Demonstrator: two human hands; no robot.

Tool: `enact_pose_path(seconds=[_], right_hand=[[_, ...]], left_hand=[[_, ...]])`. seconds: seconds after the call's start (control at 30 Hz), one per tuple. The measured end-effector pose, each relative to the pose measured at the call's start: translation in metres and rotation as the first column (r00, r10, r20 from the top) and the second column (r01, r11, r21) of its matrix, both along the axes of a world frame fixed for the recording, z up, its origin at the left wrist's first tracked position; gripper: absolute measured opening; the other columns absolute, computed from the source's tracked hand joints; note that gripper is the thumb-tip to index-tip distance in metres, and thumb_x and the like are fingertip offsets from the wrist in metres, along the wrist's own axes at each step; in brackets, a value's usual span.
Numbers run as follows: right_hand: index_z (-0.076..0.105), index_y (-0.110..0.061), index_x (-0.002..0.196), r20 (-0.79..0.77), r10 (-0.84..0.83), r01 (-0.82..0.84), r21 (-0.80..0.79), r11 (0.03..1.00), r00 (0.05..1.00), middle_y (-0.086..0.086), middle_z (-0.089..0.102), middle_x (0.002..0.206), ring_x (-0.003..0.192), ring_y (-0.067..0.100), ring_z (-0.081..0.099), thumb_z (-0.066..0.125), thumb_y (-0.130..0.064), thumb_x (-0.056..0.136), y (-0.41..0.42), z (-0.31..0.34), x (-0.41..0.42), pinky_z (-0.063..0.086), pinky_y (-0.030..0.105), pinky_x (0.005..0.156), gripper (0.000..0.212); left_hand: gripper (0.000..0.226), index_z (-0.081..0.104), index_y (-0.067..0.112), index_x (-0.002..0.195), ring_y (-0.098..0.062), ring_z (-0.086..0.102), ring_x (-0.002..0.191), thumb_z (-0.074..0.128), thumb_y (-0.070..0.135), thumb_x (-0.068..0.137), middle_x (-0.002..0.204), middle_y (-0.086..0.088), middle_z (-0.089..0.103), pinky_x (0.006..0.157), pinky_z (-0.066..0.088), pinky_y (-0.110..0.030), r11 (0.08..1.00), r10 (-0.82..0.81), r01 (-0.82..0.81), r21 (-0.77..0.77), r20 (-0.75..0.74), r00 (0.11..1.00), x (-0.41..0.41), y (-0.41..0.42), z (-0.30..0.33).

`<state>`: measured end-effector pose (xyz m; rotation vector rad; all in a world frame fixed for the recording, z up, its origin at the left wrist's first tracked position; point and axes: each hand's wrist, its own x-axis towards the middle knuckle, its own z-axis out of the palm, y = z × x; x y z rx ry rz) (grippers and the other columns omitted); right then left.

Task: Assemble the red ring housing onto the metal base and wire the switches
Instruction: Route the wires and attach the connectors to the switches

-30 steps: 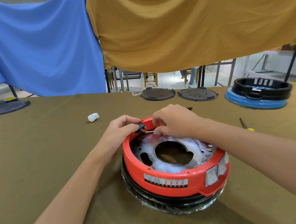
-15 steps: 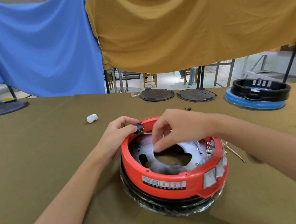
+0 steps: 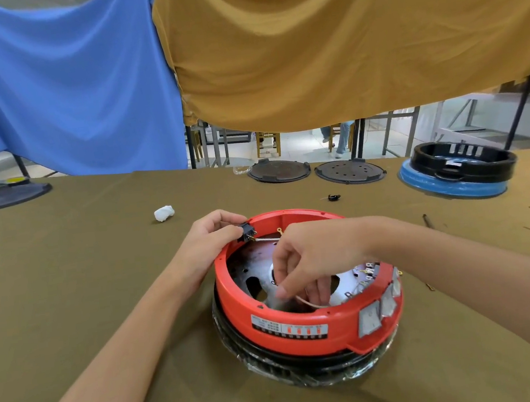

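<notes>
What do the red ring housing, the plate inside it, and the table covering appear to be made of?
Red ring housing: likely moulded plastic, with a smooth, uniform, slightly glossy red surface. Silver plate inside the ring: probably stamped sheet metal, with a dull shine and cut-out holes. Olive-brown table covering: seemingly woven cloth, matte with soft creases.

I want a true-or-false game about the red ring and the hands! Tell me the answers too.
1. The left hand holds a black switch at the red ring's rim. True.
2. The right hand rests on the table. False: it reaches inside the ring, pinching a thin wire.
3. A white wad lies on the table. True.
4. The ring is blue. False: it is red.
</notes>
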<state>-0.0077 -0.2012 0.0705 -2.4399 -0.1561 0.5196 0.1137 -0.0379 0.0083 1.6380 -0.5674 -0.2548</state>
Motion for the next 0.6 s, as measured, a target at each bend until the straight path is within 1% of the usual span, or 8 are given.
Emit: enact_pose_path(seconds=[0.1,0.2,0.27,0.37,0.47,0.57,0.6], right_hand=[[0.068,-0.002,0.088,-0.045,-0.068,0.071,0.064,0.995,0.997,0.009,0.071,0.069,0.056,0.018,0.07,0.069,-0.013,0.092,-0.003,-0.001,-0.001,0.055,0.022,0.055,0.011],[0.07,0.003,0.085,-0.082,-0.148,0.153,0.067,0.986,0.986,0.012,0.073,0.071,0.06,0.021,0.072,0.068,-0.011,0.09,-0.004,-0.001,0.001,0.055,0.022,0.056,0.015],[0.071,0.002,0.083,-0.107,-0.188,0.197,0.081,0.977,0.976,0.013,0.074,0.072,0.062,0.022,0.073,0.069,-0.011,0.088,-0.005,-0.002,0.001,0.056,0.021,0.056,0.014],[0.072,0.0,0.088,-0.135,-0.177,0.19,0.094,0.977,0.975,0.011,0.075,0.074,0.066,0.021,0.074,0.071,-0.011,0.088,-0.004,-0.002,0.0,0.056,0.021,0.058,0.011],[0.072,0.0,0.09,-0.106,-0.148,0.156,0.076,0.985,0.983,0.009,0.075,0.074,0.067,0.019,0.075,0.07,-0.011,0.089,-0.003,0.002,-0.002,0.055,0.019,0.057,0.011],[0.071,-0.004,0.088,-0.013,-0.175,0.175,0.072,0.982,0.984,0.004,0.074,0.071,0.059,0.011,0.071,0.07,-0.017,0.09,-0.006,0.015,-0.006,0.051,0.015,0.048,0.013],[0.072,-0.006,0.089,-0.004,-0.158,0.158,0.058,0.986,0.987,0.002,0.074,0.072,0.058,0.009,0.069,0.072,-0.021,0.09,-0.007,0.02,-0.008,0.049,0.013,0.048,0.015]], left_hand=[[0.015,0.069,0.011,0.099,-0.025,0.061,0.084,0.059,0.003,0.093,0.096,-0.015,0.068,0.086,0.048,-0.044,1.0,0.0,0.0,0.001,-0.001,1.0,0.001,0.0,0.0],[0.015,0.069,0.01,0.1,-0.025,0.061,0.084,0.058,0.003,0.093,0.095,-0.013,0.069,0.084,0.048,-0.042,1.0,-0.005,0.005,0.001,-0.009,1.0,0.002,0.0,-0.001],[0.015,0.069,0.009,0.1,-0.024,0.062,0.084,0.058,0.002,0.093,0.095,-0.013,0.069,0.083,0.048,-0.041,1.0,-0.007,0.007,-0.003,-0.011,1.0,0.002,0.0,-0.001],[0.015,0.07,0.011,0.099,-0.02,0.064,0.081,0.059,0.002,0.093,0.094,-0.011,0.07,0.082,0.05,-0.038,1.0,-0.009,0.009,-0.012,-0.014,1.0,0.003,0.0,-0.002],[0.015,0.07,0.011,0.099,-0.018,0.065,0.08,0.059,0.003,0.092,0.093,-0.01,0.071,0.081,0.05,-0.037,1.0,-0.009,0.009,-0.014,-0.011,1.0,0.003,0.0,-0.003],[0.016,0.07,0.012,0.098,-0.02,0.065,0.082,0.059,0.003,0.092,0.096,-0.011,0.071,0.084,0.051,-0.04,1.0,-0.008,0.008,-0.011,-0.003,1.0,0.003,0.0,-0.002],[0.016,0.07,0.013,0.098,-0.021,0.065,0.083,0.059,0.003,0.092,0.096,-0.012,0.07,0.085,0.051,-0.041,1.0,-0.009,0.009,-0.012,-0.003,1.0,0.003,0.0,-0.002]])
